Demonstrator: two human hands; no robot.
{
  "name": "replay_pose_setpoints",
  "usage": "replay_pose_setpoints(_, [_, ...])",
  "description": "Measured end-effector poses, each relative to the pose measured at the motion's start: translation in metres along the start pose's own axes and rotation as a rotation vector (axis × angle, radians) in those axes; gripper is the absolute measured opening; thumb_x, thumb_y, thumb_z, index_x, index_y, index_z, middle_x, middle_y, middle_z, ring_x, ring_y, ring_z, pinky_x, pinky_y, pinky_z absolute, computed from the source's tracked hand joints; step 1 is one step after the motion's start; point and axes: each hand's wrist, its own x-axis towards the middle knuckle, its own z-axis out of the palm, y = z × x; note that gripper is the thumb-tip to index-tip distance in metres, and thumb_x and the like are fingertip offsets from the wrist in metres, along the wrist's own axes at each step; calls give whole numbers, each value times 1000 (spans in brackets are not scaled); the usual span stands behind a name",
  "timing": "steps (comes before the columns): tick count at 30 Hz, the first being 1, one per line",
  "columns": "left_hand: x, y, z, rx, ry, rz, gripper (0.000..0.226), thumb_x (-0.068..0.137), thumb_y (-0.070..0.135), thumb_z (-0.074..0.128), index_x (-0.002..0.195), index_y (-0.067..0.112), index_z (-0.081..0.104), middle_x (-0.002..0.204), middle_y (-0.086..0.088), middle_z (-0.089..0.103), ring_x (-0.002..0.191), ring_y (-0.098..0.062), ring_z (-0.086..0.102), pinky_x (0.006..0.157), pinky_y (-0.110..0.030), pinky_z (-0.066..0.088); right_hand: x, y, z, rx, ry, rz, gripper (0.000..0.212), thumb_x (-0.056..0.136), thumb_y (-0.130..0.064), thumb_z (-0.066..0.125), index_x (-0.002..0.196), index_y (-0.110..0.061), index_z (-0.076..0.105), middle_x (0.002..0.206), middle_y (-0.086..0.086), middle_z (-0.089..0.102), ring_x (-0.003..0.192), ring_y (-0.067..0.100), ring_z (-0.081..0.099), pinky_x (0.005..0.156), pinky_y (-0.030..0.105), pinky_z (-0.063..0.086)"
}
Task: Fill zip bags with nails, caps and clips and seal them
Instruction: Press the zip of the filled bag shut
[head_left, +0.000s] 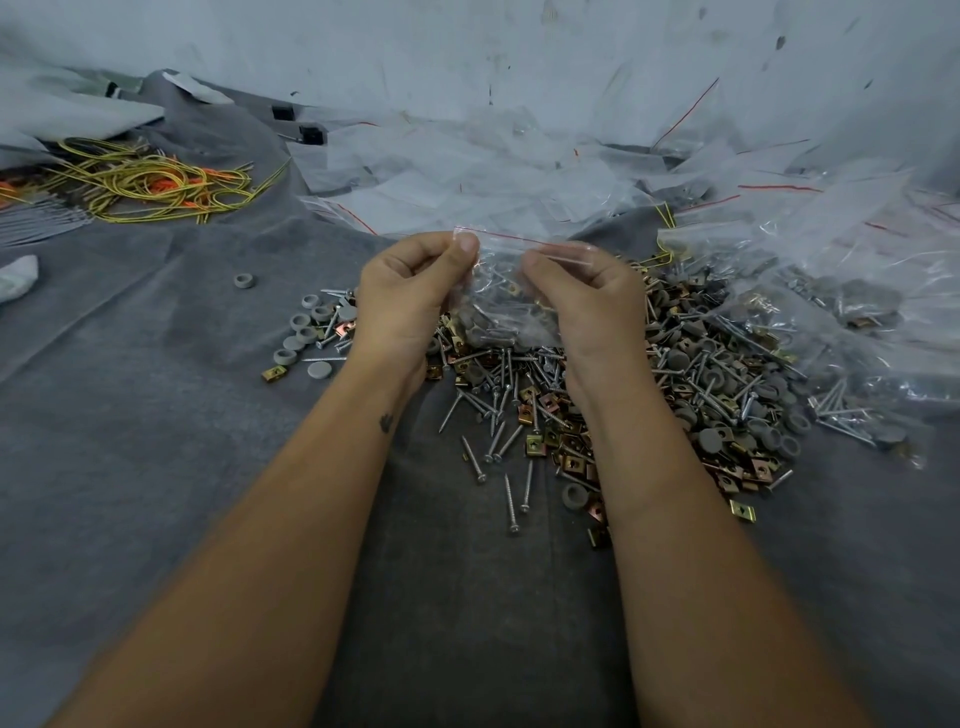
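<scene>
Both hands hold one clear zip bag (498, 306) with a red line along its top edge, above the middle of the grey cloth. My left hand (410, 291) pinches the bag's top left corner between thumb and fingers. My right hand (582, 296) pinches the top strip further right. Inside the bag lie screws, grey caps and a brass clip. Beneath and to the right spreads a loose pile of screws, caps and clips (649, 395).
A heap of empty zip bags (519, 171) lies behind the hands. Filled bags (831, 322) sit at the right. A few caps (306, 332) lie left of the hands, yellow and orange wires (150, 182) at far left. Grey cloth (156, 415) covers the surface.
</scene>
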Motion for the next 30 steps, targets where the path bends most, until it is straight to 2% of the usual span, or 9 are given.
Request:
replay_pose_setpoints(5, [-4,1,3,50,-94,-37,10,87,13,69,78,14,70,66,7,68,59,-3,58,57,-16,44,1,1,-1,-15,-22,-39,24,79,5,71,70,-17,68,67,-4,67,70,16,64,67,25,55])
replay_pose_setpoints(9, [-5,1,5,29,-119,-6,8,89,6,65,84,11,70,67,7,71,60,-1,62,57,-15,46,2,4,-1,-25,-56,-26,17,79,2,73,77,-15,70,68,-6,70,68,8,66,65,23,53])
replay_pose_setpoints(13, [-7,1,7,29,-132,12,8,90,3,64,86,9,68,65,8,71,59,0,63,57,-14,48,2,5,0,-19,-74,-56,22,79,2,73,73,-19,70,66,-8,71,63,4,65,62,21,52])
replay_pose_setpoints(17, [-5,-1,6,41,-141,-15,2,80,14,72,80,16,73,70,4,72,66,-10,62,64,-21,48,1,7,2,-7,-91,-82,30,79,4,71,66,-23,71,66,-6,71,65,6,67,63,22,53])
replay_pose_setpoints(19, [-4,-2,5,34,-161,-36,3,77,17,72,77,17,75,72,3,73,67,-9,63,64,-20,49,2,7,1,-8,-97,-78,32,79,4,71,63,-23,71,67,-6,71,67,7,68,63,21,53])
replay_pose_setpoints(25, [-6,0,6,55,-170,18,14,91,3,61,81,10,66,65,8,71,59,1,63,58,-13,48,0,5,-1,-7,-152,-15,17,84,-3,70,78,-19,71,73,-5,74,71,9,71,59,19,54])
replay_pose_setpoints(28, [-8,3,4,41,-97,11,6,91,5,63,86,5,67,69,0,69,62,-9,63,62,-21,51,-1,4,0,-62,-169,-33,15,87,-10,68,83,-22,74,80,-2,75,76,15,73,62,23,56])
replay_pose_setpoints(30, [-11,5,4,32,-66,-9,8,91,10,63,87,5,68,72,-4,68,63,-13,62,62,-24,52,-3,1,-1,-78,-175,-29,13,90,-13,66,86,-22,74,81,-3,75,75,15,72,64,23,56])
